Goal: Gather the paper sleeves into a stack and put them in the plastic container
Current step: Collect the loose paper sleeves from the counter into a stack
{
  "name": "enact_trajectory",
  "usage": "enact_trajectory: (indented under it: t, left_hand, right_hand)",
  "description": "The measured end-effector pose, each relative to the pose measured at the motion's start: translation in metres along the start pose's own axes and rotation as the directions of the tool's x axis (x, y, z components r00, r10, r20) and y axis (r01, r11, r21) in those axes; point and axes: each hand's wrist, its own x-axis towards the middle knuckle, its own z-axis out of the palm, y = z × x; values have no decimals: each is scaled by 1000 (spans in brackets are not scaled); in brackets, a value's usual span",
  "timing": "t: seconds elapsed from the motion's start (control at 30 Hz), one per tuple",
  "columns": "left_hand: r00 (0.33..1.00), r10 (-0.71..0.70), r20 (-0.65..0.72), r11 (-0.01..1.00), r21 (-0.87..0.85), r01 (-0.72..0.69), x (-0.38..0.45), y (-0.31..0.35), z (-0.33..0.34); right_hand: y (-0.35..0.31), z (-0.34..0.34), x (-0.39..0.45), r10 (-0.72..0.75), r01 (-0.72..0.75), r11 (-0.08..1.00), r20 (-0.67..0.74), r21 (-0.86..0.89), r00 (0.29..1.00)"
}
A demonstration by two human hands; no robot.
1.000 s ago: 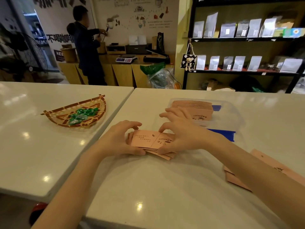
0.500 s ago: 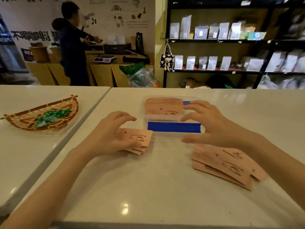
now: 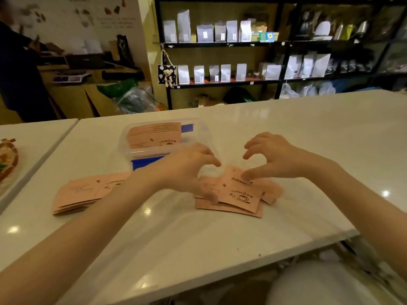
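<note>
Two loose heaps of paper sleeves (image 3: 236, 192) lie on the tabletop (image 3: 220, 238); my left hand (image 3: 187, 170) and right hand (image 3: 271, 159) press the nearer heap, grip unclenched. Squeezing unevenly could fan them past the plastic container (image 3: 132, 148).

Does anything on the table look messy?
Yes. The pink sleeves under both hands lie fanned and crooked, not squared up. The pile on the left is tidier but slightly fanned too. The ones in the plastic container sit neat.
</note>
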Motion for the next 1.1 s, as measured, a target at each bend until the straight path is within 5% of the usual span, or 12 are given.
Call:
enact_trajectory:
  t: [0.17, 0.37, 0.77, 1.1]
  left_hand:
    - [988, -4, 156, 1000, -8, 5, 17, 0, 15]
    - [988, -12, 151, 999, -40, 18, 21, -2, 19]
    - [997, 19, -78, 996, -82, -25, -1, -3, 13]
    - [931, -119, -344, 982, -181, 58, -49, -39, -12]
  right_hand:
    - [18, 11, -17, 47, -48, 999, 155, 2, 987]
    - [23, 15, -24, 65, -70, 997, 216, 17, 974]
    - [32, 4, -19, 61, -63, 997, -55, -39, 997]
    - [-9, -36, -1, -29, 107, 962, -295, 250, 955]
